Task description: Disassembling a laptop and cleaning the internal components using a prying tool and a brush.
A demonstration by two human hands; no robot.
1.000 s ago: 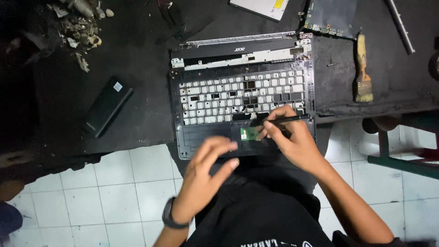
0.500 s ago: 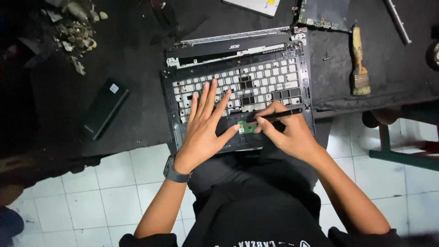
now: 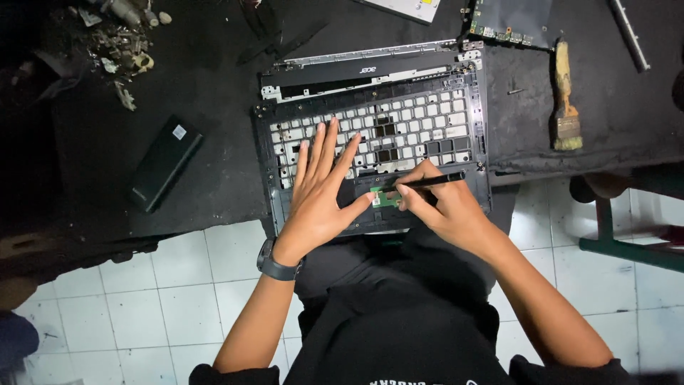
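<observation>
**Two hands meet at one small green board on the near edge of the laptop shell**

One small green circuit board (image 3: 385, 199) is seen set in the palm-rest strip of an upturned laptop keyboard frame (image 3: 377, 135), at the near side of the frame and about midway along its width. It is flanked by both hands. From the right, a slim black tool (image 3: 420, 183) is laid almost level, its long axis running left to right, with its working end pointed left at the board. The tool is pinched between the thumb and fingers of the right hand (image 3: 445, 210), which is closed around it just to the right of the board. From the left, the board's edge is touched by the thumb of the left hand (image 3: 320, 196); that hand is spread flat and open, fingers fanned toward the far side over the key openings, nothing being held in it. Both hands lie equally close to the board, the tool tip being the nearest point.

Farther out, a dark flat battery pack (image 3: 165, 173) is lying to the left on the black table (image 3: 214, 107), well apart from the frame. A worn paintbrush (image 3: 564, 100) is lying to the right, its handle pointed away, and a loose circuit board (image 3: 511, 21) sits at the far right. A heap of small scrap (image 3: 117, 46) is seen at the far left.
</observation>
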